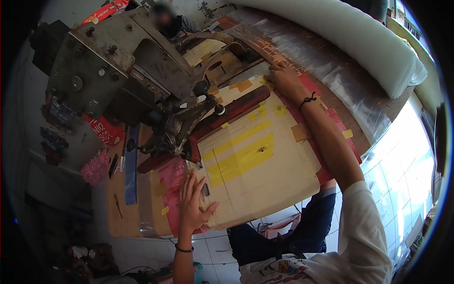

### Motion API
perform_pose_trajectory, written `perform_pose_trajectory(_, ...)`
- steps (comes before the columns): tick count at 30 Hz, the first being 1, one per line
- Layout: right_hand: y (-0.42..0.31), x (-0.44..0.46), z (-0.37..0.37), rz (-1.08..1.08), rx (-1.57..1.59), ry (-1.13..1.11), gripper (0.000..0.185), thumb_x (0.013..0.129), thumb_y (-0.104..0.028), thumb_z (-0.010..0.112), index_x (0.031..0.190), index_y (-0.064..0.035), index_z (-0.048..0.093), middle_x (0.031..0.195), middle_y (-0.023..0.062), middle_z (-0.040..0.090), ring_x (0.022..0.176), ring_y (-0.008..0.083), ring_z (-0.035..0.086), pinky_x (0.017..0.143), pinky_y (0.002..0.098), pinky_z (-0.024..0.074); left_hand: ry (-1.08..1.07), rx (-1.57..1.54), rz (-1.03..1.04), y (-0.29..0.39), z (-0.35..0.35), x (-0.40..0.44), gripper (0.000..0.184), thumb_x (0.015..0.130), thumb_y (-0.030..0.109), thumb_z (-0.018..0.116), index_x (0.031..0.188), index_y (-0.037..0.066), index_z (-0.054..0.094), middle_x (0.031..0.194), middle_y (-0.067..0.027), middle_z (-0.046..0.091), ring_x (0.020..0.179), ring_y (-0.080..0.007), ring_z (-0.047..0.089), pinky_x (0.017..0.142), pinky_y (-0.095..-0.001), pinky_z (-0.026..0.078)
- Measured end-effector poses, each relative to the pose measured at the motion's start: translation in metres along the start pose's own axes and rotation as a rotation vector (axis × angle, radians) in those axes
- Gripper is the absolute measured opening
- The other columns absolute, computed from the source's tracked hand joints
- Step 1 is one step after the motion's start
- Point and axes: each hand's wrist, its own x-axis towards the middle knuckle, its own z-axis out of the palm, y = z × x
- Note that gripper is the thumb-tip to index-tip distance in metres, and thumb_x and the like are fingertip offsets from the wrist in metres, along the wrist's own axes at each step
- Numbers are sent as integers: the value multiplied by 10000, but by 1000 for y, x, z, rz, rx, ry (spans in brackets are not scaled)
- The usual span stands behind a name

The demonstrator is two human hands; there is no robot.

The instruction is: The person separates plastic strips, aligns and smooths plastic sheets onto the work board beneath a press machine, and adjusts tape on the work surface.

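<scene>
My left hand [190,202] lies flat with fingers spread on the near left edge of a pale sheet-like board [283,168], next to small dark metal pieces [205,190]. Strips of yellow tape [246,158] cross the board. At its far right corner rests my right hand [286,79], fingers bent but apart, touching the edge by some yellow tape; its fingertips are partly hidden. A dark red bar [231,113] on a metal arm of the machine lies low over the board's far side. Red sheeting [171,180] shows under the board's edges.
A large worn metal machine [104,61] stands at the far left. A thick white foam roll [340,40] lies on the brown table [352,109]. Left of the board are a blue strip [131,170] and pink bubble wrap [94,168]. Another person [182,26] sits behind the machine.
</scene>
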Motion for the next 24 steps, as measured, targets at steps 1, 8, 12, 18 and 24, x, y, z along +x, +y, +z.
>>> perform_pose_trajectory(1,-3,0,-6,8,22,-39,289,915,-148,630,1118,-237,815,1248,48,689,1299,276,540,1116,405,424,0,0,-2,0,0,0,849,822,514,753,1519,101,498,1638,-230,326,1518,-439,285,1238,-567,210)
perform_pose_trajectory(8,-16,-5,-15,21,-67,-113,348,924,-142,607,1202,-255,783,1256,51,679,1306,263,532,1115,425,402,28,8,32,-3,3,-1,828,833,500,757,1512,100,503,1634,-217,337,1514,-432,291,1239,-559,221)
perform_pose_trajectory(12,-16,-7,-11,-3,-124,-100,402,953,-166,578,1319,-255,717,1327,87,650,1343,267,513,1124,472,373,84,11,61,-5,7,-2,814,848,494,755,1508,90,501,1627,-216,346,1510,-428,298,1238,-548,234)
perform_pose_trajectory(18,-10,-1,-15,13,-123,-242,439,959,-139,578,1381,-222,667,1424,139,608,1425,323,459,1184,555,307,115,32,59,-7,6,-6,701,878,516,726,1496,236,549,1637,-196,341,1532,-394,276,1244,-521,240)
perform_pose_trajectory(24,10,11,-59,-46,10,-135,372,914,-3,543,1252,-60,686,1267,223,672,1188,383,635,1026,435,492,185,54,113,-12,14,-9,592,915,521,685,1445,276,586,1612,-224,365,1525,-406,277,1252,-506,236)
